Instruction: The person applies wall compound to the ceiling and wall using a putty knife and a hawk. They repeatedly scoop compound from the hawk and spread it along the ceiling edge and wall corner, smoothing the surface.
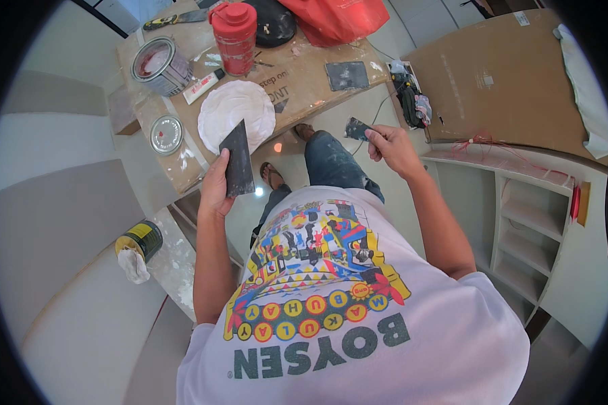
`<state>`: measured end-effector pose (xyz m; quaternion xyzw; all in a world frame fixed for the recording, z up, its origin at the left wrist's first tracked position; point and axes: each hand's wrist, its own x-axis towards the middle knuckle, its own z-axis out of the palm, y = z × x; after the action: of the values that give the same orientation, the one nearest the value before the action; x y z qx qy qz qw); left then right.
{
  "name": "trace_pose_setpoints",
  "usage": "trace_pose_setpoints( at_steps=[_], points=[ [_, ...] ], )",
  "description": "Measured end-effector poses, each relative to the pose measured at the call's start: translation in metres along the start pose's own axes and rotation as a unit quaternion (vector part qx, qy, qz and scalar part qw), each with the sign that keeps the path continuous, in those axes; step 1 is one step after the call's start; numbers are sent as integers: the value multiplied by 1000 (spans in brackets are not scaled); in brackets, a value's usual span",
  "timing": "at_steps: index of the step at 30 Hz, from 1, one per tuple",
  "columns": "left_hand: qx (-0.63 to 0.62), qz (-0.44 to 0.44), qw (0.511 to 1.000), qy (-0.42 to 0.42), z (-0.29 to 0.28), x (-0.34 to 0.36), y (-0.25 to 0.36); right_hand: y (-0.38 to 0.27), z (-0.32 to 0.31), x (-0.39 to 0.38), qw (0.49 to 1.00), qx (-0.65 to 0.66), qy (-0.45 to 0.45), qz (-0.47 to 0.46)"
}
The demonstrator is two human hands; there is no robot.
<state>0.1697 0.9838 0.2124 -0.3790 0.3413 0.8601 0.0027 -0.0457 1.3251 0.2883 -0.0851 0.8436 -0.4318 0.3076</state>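
Note:
My left hand (216, 183) is closed around the edge of a dark, flat rectangular plate (239, 165), held upright in front of the cardboard-covered table. In my right hand (393, 150), thumb and fingers pinch a small dark spreader (356, 129) with whitish smears on it. The two tools are well apart. Behind the plate, on the table, lies a round white disc (250, 104) with a lumpy, putty-like surface; the plate hides part of it. Beside it are a white tube (203, 87), an open paint can (174, 75) and a round metal lid (167, 135).
The cardboard-covered table (297, 91) also bears a red shaker bottle (234, 44), a red bag (338, 20), a putty knife (175, 20) and another dark flat plate (347, 75). A dark can with a rag (140, 243) is at left. White shelves (530, 226) stand at right.

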Motion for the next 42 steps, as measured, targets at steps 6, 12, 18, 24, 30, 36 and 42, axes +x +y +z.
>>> trace_pose_setpoints(
  at_steps=[6,12,18,24,30,36,42],
  points=[
    [-33,16,999,36,-2,-9,0,2,37,39,995,104,8,5],
    [-25,29,998,45,-13,-14,2,31,74,105,980,182,-5,80],
    [-44,41,995,77,-11,-21,5,33,45,104,985,-145,47,-81],
    [-42,74,995,50,2,-3,11,0,26,73,973,-160,72,-149],
    [98,194,973,80,45,22,25,-26,61,116,970,227,-84,-10],
    [293,222,926,81,120,27,40,-35,28,89,995,-33,-43,-83],
    [525,416,730,-137,185,36,30,-65,50,93,985,120,-29,-118]
  ],
)
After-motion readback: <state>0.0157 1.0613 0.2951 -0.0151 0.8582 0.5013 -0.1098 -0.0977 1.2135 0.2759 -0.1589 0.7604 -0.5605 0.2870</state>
